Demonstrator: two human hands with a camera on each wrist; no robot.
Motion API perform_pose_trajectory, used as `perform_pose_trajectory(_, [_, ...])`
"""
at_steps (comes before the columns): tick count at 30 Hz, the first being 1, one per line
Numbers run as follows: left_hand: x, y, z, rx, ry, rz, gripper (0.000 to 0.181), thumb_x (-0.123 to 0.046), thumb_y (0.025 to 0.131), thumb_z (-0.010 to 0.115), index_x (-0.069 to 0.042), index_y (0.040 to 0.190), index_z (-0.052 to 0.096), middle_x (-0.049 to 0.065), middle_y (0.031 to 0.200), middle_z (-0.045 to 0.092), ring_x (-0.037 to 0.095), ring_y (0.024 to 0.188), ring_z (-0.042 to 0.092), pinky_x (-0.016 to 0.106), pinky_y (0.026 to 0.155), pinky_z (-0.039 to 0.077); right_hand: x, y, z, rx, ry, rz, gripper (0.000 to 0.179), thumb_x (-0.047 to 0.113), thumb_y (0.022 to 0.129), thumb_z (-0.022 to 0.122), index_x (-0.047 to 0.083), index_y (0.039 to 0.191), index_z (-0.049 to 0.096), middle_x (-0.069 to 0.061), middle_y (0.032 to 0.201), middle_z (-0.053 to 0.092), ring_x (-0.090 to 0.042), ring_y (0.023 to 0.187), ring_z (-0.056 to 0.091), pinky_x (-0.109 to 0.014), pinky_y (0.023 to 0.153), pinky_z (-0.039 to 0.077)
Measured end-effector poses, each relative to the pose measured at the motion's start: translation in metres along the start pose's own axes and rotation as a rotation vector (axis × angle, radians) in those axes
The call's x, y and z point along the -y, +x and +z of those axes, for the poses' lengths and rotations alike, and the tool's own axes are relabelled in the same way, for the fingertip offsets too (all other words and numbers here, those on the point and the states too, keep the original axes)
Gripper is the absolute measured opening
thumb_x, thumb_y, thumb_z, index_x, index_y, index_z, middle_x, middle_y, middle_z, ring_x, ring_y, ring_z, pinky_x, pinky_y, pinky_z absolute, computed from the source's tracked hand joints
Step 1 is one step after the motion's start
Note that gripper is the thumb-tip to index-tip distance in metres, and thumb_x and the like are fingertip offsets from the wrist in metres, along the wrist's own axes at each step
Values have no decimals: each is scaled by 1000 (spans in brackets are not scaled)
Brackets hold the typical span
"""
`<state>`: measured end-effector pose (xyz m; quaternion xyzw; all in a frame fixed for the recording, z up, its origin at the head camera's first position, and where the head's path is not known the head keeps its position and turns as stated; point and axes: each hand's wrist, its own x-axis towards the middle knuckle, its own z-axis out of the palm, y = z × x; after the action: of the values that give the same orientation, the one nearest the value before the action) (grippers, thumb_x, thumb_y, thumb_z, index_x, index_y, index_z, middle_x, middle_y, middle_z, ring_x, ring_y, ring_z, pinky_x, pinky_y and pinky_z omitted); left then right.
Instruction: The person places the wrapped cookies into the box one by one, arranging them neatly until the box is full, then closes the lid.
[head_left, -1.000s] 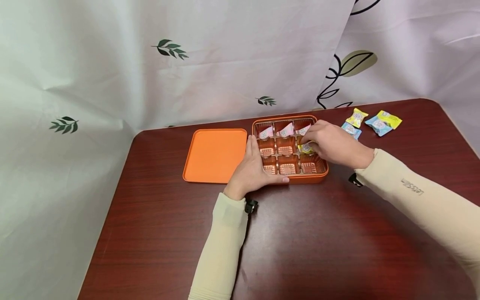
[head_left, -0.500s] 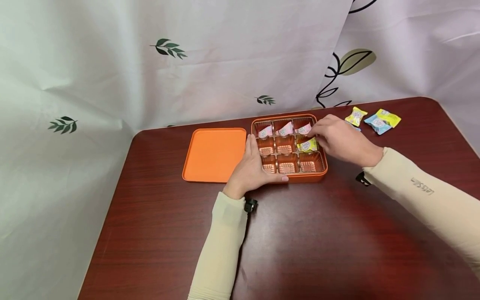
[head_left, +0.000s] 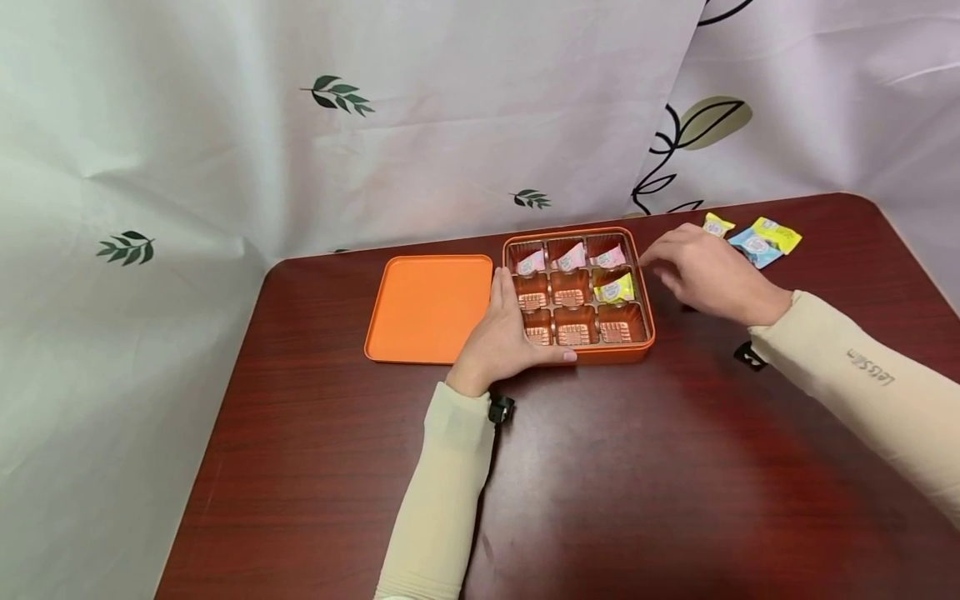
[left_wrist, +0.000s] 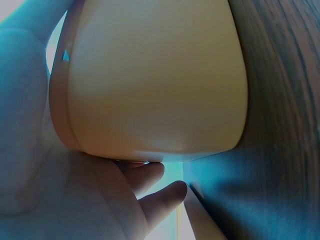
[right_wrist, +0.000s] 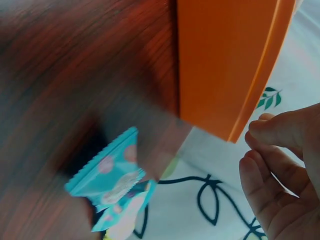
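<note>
An orange box (head_left: 615, 357) holds a clear divided tray. Pink wrapped candies (head_left: 572, 257) lie in its back row, and a yellow wrapped candy (head_left: 617, 289) sits in the right compartment of the middle row. My left hand (head_left: 498, 342) rests against the box's front left corner, fingers straight along the left side and thumb along the front wall. Just off the box's right side, my right hand (head_left: 701, 267) hovers with loosely bent fingers and nothing in them. In the right wrist view, a blue wrapped candy (right_wrist: 110, 170) lies on the table near the box.
Flat on the table, an orange lid (head_left: 431, 308) lies left of the box. Toward the back right are a yellow candy (head_left: 717, 225), a blue candy (head_left: 753, 247) and another yellow one (head_left: 780, 236). A patterned white cloth (head_left: 450, 150) hangs behind the table.
My right hand has let go of the yellow candy in the middle row's right compartment and moved right, out of the box. The left hand has stayed in place.
</note>
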<state>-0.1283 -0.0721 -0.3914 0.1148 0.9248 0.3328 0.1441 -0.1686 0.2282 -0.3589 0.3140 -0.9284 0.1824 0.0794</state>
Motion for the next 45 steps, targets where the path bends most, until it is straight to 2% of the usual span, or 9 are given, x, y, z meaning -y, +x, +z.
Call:
perform_pose_trajectory(8, [0,0,1,3,21,-6,152,-70,64,84,-10,158,-19,2,165,-25,18,153,1,38,108,42,-18,-5,0,-28,2,25,20,-10,85,68,-3,102,73,-20,103,71,-38,100,60,-54,88,46])
perform_pose_trajectory(11, [0,0,1,6,22,-7,152,-70,64,84,-11,158,-19,1,165,-25,19,153,3,38,106,44,-25,-7,-2,-15,4,64,22,-10,85,67,-3,105,73,-22,106,70,-39,102,59,-55,91,45])
perform_pose_trajectory(18, [0,0,1,8,25,-8,152,-70,63,84,-11,158,-19,0,164,-26,19,153,5,38,109,41,-39,-11,-3,26,-4,142,26,-10,85,65,-5,109,71,-25,112,68,-43,113,54,-57,100,40])
perform_pose_trajectory(26, [-1,0,2,5,25,-16,152,-70,63,84,-11,159,-18,0,165,-24,19,153,6,37,107,43,-53,-11,-2,19,-17,143,31,-11,84,62,-9,114,66,-28,114,65,-46,112,53,-57,100,39])
perform_pose_trajectory(32, [-1,0,2,-3,31,-12,152,-68,63,85,-10,159,-16,6,167,-19,19,153,6,38,108,42,-63,-10,-1,24,-22,158,32,-11,82,64,-11,115,65,-31,115,63,-48,111,53,-60,99,40])
perform_pose_trajectory(35, [-1,1,2,-4,28,-16,151,-67,63,86,-10,159,-16,6,167,-19,18,153,4,38,109,41,-68,-8,-2,36,-36,158,34,-12,81,66,-11,114,65,-32,115,62,-49,110,53,-62,97,41])
perform_pose_trajectory(41, [0,1,1,-3,22,-18,151,-67,63,86,-10,159,-16,1,166,-23,18,153,3,37,109,41,-76,-3,-5,111,-65,186,41,-14,79,59,-13,120,61,-34,120,58,-50,113,50,-64,95,41])
perform_pose_trajectory(45, [-1,1,0,-7,21,-15,151,-68,63,86,-10,159,-16,4,167,-21,19,154,5,38,109,41,-81,0,-4,148,-74,206,42,-15,78,56,-14,120,61,-35,120,56,-50,114,49,-64,95,42])
